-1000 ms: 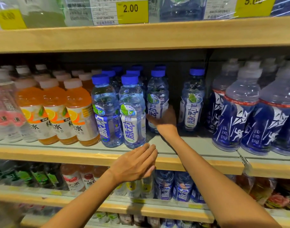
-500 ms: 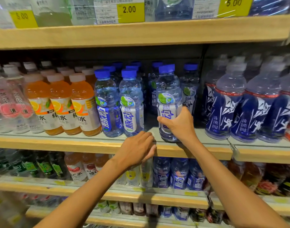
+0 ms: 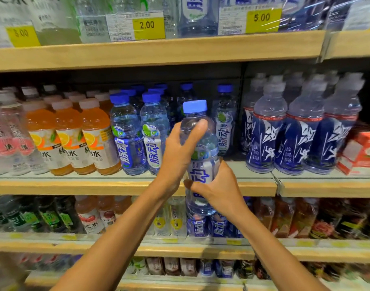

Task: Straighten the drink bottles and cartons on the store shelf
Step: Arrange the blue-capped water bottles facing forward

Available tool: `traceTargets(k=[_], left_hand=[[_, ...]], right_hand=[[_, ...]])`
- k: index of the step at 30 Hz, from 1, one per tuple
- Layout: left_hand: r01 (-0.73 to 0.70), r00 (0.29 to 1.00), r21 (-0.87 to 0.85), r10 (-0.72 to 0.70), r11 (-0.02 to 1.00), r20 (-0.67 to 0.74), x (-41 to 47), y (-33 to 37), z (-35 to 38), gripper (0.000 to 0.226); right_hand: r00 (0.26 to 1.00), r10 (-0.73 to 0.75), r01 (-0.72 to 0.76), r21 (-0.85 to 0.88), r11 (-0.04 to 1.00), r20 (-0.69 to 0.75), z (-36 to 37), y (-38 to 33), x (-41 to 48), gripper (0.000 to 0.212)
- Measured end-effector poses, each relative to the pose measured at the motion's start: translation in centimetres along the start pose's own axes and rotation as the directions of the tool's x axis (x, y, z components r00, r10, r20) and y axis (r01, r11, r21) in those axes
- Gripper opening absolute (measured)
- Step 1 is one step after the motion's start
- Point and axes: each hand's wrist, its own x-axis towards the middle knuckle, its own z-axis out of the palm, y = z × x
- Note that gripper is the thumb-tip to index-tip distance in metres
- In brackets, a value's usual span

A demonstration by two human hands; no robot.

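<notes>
Since half a second ago we have lifted the blue-capped bottle off the shelf, and our left hand has left the shelf lip to join it. Our right hand grips the label low down; the left wraps the clear shoulder. The bottle is upright in front of the wooden shelf edge. Behind stand matching bottles, with orange drinks left of them and dark blue bottles on the right.
</notes>
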Motion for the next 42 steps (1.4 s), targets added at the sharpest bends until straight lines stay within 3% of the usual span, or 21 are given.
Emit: traceTargets(k=[2,5,7,9,12,15,17,20,23,25,28,31,34,36,39,42], left_hand=[[-0.024,0.998,0.021,0.025,0.999,-0.052,-0.3,0.1,0.4,0.043],[-0.03,0.991,-0.001,0.03,1.0,-0.131,-0.5,0.4,0.8,0.03],[-0.01,0.988,-0.015,0.008,1.0,-0.154,-0.5,0.6,0.8,0.017],[0.063,0.987,-0.069,-0.072,0.996,-0.142,-0.2,0.9,0.4,0.008],[0.218,0.976,-0.207,-0.219,0.954,0.019,0.8,1.3,-1.0,0.018],[0.346,0.927,-0.372,-0.251,0.861,0.28,1.4,1.9,-1.5,0.034],[0.401,0.89,-0.455,-0.221,0.795,0.398,1.6,1.7,-1.3,0.053],[0.456,0.84,-0.509,-0.164,0.73,0.518,1.6,0.7,-1.1,0.065],[0.488,0.827,-0.495,-0.199,0.719,0.526,1.5,-0.3,-1.2,0.073],[0.461,0.851,-0.441,-0.242,0.77,0.467,1.5,-0.9,-1.3,0.072],[0.348,0.911,-0.245,-0.264,0.905,0.316,1.2,-0.9,-1.4,0.055],[0.245,0.959,-0.003,-0.241,0.97,0.15,0.6,-0.7,-1.4,0.061],[0.047,0.998,0.163,-0.04,0.985,-0.05,0.0,-0.8,-1.5,0.031],[0.002,0.993,0.161,0.017,0.987,-0.119,-0.3,-0.5,-1.1,0.024],[0.03,0.988,0.106,-0.013,0.994,-0.154,-0.9,-0.1,0.6,0.032],[0.05,0.965,0.104,-0.021,0.993,-0.261,-1.3,-0.3,2.0,0.045]], right_hand=[[1.0,0.004,-0.006,-0.073,0.997,-0.028,0.4,0.0,-0.5,0.047],[0.998,0.053,-0.055,-0.139,0.989,-0.018,0.4,0.1,-1.1,0.047],[0.992,0.11,-0.111,0.008,0.994,0.068,-0.2,0.3,-1.3,0.051],[0.966,0.178,-0.229,0.297,0.927,0.188,-1.1,0.6,-1.5,0.057],[0.872,0.204,-0.451,0.565,0.691,0.446,-2.2,0.9,-2.0,0.066],[0.711,0.129,-0.659,0.59,0.467,0.692,-1.7,1.5,-2.4,0.082],[0.665,0.034,-0.685,0.59,0.428,0.746,-0.8,1.6,-2.7,0.09],[0.664,-0.003,-0.68,0.605,0.414,0.748,0.1,1.4,-2.7,0.093],[0.695,0.06,-0.654,0.595,0.467,0.717,-0.1,1.4,-2.9,0.081],[0.731,0.121,-0.621,0.581,0.525,0.672,-0.3,1.3,-3.1,0.077],[0.813,0.249,-0.548,0.547,0.633,0.526,-0.8,1.0,-3.2,0.08],[0.882,0.345,-0.467,0.491,0.735,0.322,-1.2,1.0,-3.5,0.08],[0.954,0.243,-0.287,0.314,0.905,0.174,-1.2,0.8,-3.7,0.034],[0.976,0.209,-0.217,0.17,0.961,0.061,-0.9,0.8,-3.8,0.019],[0.973,0.184,-0.182,0.027,0.983,-0.139,0.3,1.0,-4.2,0.037],[0.961,0.144,-0.193,-0.198,0.961,-0.237,1.3,1.2,-5.0,0.061]])
